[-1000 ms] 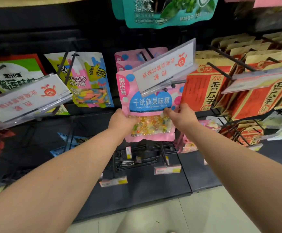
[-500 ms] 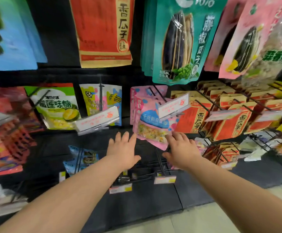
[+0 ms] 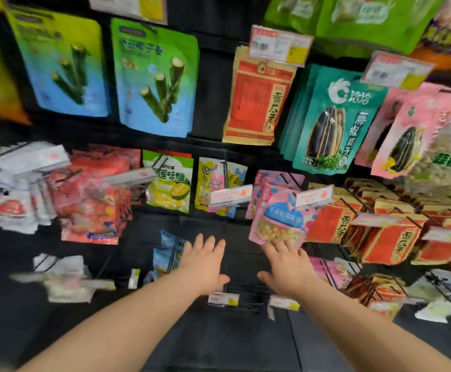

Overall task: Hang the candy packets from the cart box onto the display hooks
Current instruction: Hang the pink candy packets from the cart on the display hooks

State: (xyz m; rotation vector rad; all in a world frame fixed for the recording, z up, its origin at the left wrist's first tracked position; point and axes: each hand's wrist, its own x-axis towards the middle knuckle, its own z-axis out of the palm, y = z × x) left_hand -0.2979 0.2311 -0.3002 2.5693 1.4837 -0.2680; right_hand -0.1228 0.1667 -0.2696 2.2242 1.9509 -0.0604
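We face a black display wall (image 3: pixel 213 76) covered with hanging snack bags; much of the view is blurred, the left side most of all. At 11 o'clock hang two large blue-green packets (image 3: pixel 155 76) printed with green stalks. At 2 o'clock is a stack of teal sunflower-seed packets (image 3: pixel 331 122), with a red and tan packet (image 3: pixel 259 103) just to its 9 o'clock. Rows of red seed packets (image 3: pixel 388 242) fill the hooks out at 4 o'clock.

The pink candy packet (image 3: pixel 280 218), with a blue label and a clear window showing pale sweets, hangs on its hook just right of centre. It is the front one of several pink packets, behind a white label holder (image 3: pixel 314 197) at the hook's tip.

Our right hand (image 3: pixel 286 264) is flat with its fingers spread wide, holding nothing. Its fingertips (image 3: pixel 278 244) reach the packet's lower edge at its 12 o'clock; we cannot tell whether they touch it. Our left hand (image 3: pixel 205 261), at its 9 o'clock and apart from it, is likewise wide and empty. Small price tags (image 3: pixel 223 299) sit below both wrists at 6 o'clock.
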